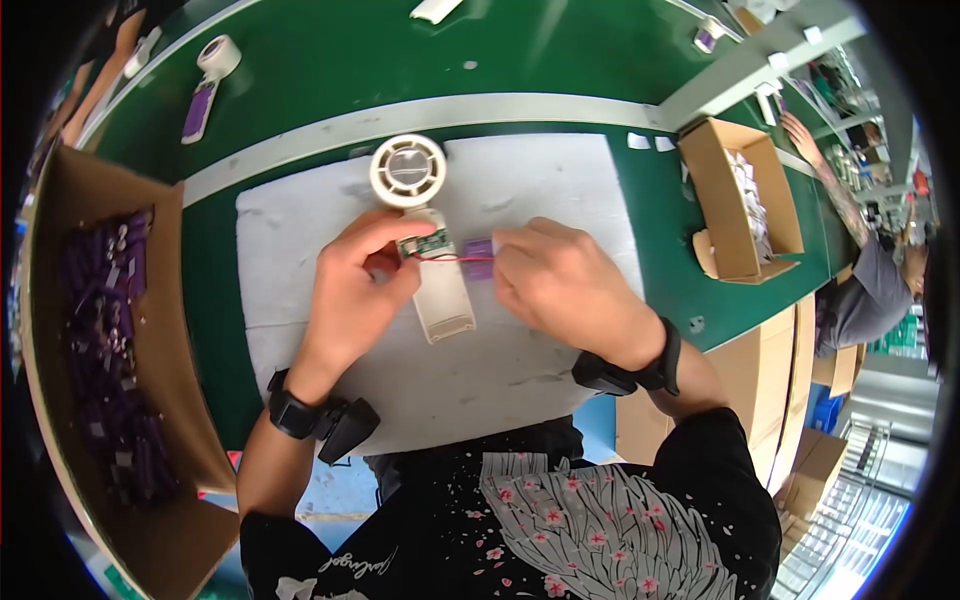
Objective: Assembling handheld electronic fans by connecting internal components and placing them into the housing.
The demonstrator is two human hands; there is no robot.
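Note:
A white handheld fan housing (445, 298) with a round slotted head (408, 171) lies on the pale foam mat before me. My left hand (365, 268) is closed at the housing's neck, thumb and fingers pinching a small green circuit board (427, 243) over it. From the board a thin red wire (455, 259), with a dark one beside it, runs across to my right hand (555, 280). That hand is closed, its fingertips pinching the wire end. Next to its fingers is a purple battery cell (479, 260), partly hidden; whether the fingers also touch it I cannot tell.
At the left stands a cardboard box (160, 300) of purple battery cells. A smaller box (720, 200) with white parts sits right. A purple-and-white fan (200, 105) lies beyond the pale rail (560, 108) on the green table (330, 60). Another person's arm (820, 160) shows far right.

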